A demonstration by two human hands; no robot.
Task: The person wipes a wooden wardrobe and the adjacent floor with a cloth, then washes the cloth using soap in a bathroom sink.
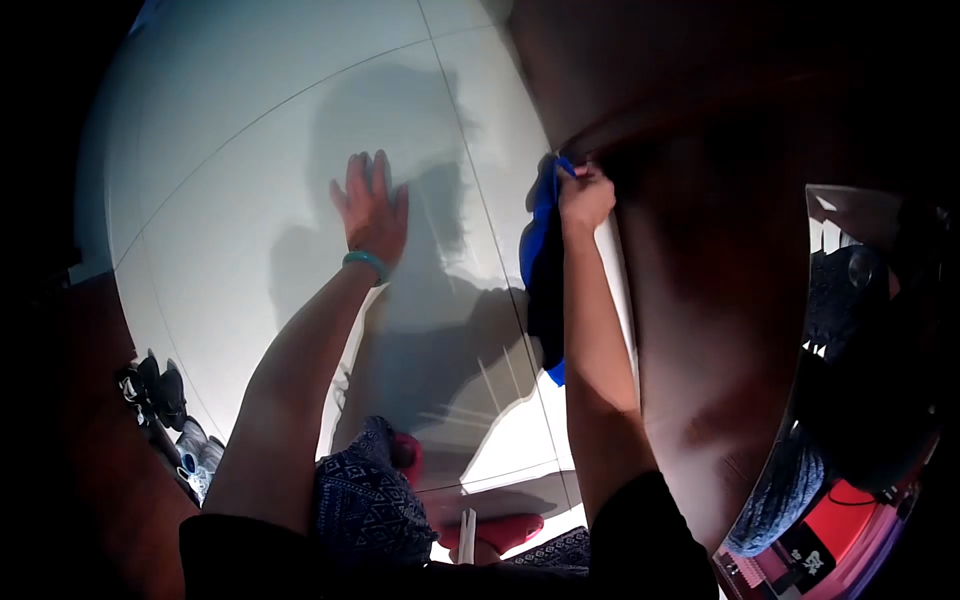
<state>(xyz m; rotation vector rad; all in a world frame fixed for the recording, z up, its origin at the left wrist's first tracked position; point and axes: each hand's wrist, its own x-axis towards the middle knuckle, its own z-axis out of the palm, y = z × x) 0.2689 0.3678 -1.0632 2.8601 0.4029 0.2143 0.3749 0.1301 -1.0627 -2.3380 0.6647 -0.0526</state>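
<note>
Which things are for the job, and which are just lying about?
Job, it seems:
blue cloth, probably, gripped by the right hand
left hand, spread open over the tiled floor

Just lying about, likely:
dark shoes
grey sneakers

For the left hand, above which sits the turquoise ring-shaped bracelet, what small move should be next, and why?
Probably bring the spread, seemingly empty left hand across to the near end of the blue-and-black cloth: the right hand grips only its far end, leaving the near end unheld.
</note>
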